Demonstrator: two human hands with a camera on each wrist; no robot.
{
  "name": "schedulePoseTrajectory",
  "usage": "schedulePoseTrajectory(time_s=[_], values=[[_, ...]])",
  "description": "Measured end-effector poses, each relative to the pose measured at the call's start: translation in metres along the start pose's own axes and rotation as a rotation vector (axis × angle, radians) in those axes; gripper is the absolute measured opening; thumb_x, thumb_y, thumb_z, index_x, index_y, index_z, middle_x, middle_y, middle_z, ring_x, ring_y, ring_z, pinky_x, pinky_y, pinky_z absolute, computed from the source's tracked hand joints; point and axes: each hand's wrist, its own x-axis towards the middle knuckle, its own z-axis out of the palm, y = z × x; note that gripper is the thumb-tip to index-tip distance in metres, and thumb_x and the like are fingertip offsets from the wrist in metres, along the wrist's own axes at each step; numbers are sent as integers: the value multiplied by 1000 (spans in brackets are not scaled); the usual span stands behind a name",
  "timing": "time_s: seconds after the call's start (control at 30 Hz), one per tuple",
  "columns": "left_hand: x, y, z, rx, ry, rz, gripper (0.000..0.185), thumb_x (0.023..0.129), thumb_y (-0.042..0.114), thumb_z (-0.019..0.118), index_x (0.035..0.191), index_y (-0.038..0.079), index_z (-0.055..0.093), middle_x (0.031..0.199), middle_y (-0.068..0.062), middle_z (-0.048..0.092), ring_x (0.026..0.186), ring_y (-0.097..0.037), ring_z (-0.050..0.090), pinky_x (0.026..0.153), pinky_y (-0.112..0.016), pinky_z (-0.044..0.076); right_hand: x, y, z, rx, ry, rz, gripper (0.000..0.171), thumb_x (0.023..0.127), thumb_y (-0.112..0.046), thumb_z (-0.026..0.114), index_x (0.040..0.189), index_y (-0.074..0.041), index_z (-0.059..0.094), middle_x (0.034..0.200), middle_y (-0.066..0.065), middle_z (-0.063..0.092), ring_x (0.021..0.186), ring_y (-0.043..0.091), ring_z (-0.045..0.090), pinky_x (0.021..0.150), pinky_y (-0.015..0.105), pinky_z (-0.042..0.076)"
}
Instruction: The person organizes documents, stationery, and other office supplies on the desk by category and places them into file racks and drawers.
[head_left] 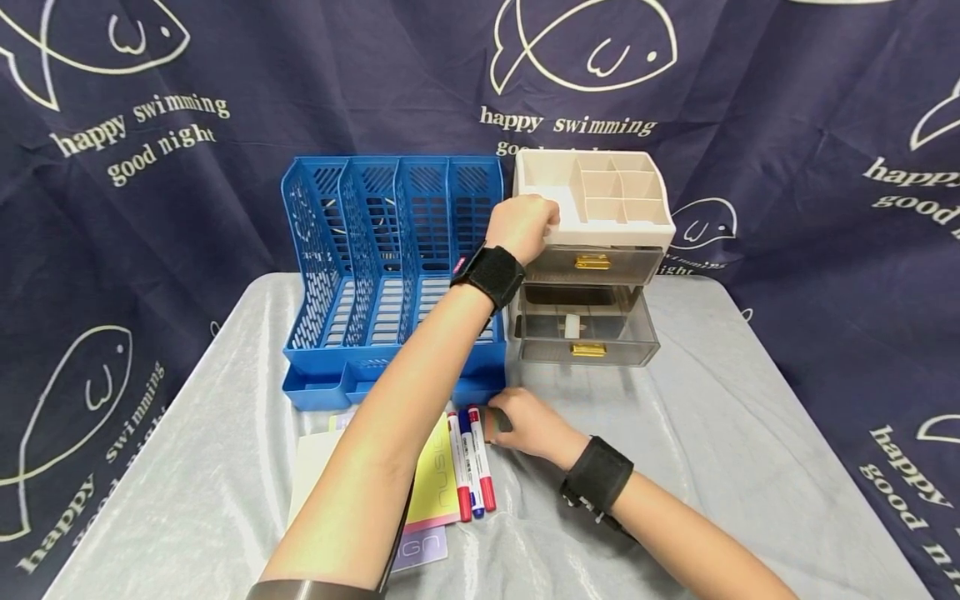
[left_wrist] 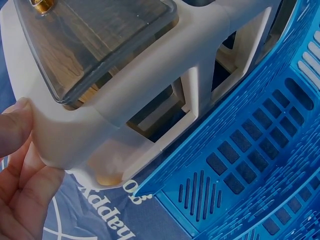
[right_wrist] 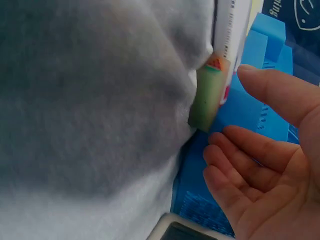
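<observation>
Head view: your left hand [head_left: 522,227] curls over the top-left corner of the beige drawer organizer [head_left: 600,208]; looks like stiff, light plastic, so grip the rim; right hand [head_left: 528,425], fingers relaxed, sits below it by a small green eraser [head_left: 495,421] on slick grey cloth [head_left: 712,433].

Left wrist view: thumb [left_wrist: 15,127] pressed on that corner; blue file rack [left_wrist: 260,165] just beside.

Right wrist view: fingers [right_wrist: 250,165] loosely apart, holding nothing; eraser looks soft.

- The file rack [head_left: 393,267] stands on the surface [head_left: 712,433], left of and touching the drawer organizer [head_left: 592,258].
- Three markers [head_left: 472,462] lie before the file rack, right of the notepads [head_left: 435,487].
</observation>
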Motion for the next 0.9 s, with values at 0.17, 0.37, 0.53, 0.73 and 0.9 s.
schedulePoseTrajectory(time_s=[0.17,0.37,0.53,0.73,0.9], values=[[0,0,0,3,-3,1,21,87,6,59,100,18,72,101,0,69,92,-16,64,80,-34,50,-1,-2,6,-21,-7,38,37,70,-16,80,100,1,66,97,11,64,90,25,60,82,38,49],[-1,0,-1,2,-6,-5,22,87,6,60,101,18,72,102,0,69,93,-16,64,80,-34,50,-2,-5,11,-93,8,50,38,68,-18,82,98,-1,66,92,8,60,86,21,58,77,35,49],[-1,0,0,4,0,-4,22,88,6,59,102,18,72,102,0,69,93,-16,64,81,-34,50,-3,-5,15,-125,42,39,30,68,-17,81,89,-3,64,84,4,55,78,18,54,70,32,48],[-1,0,1,2,-3,-9,21,88,7,59,101,18,72,102,0,69,93,-16,64,80,-34,50,-3,-4,17,-97,55,45,26,68,-15,80,86,-6,64,83,2,55,75,15,50,66,29,45],[-2,0,1,-3,-7,-5,22,88,6,59,102,17,72,103,0,69,94,-16,64,81,-33,50,-6,-3,14,-76,50,66,26,68,-16,80,88,-6,64,85,2,55,77,14,51,68,29,47]])
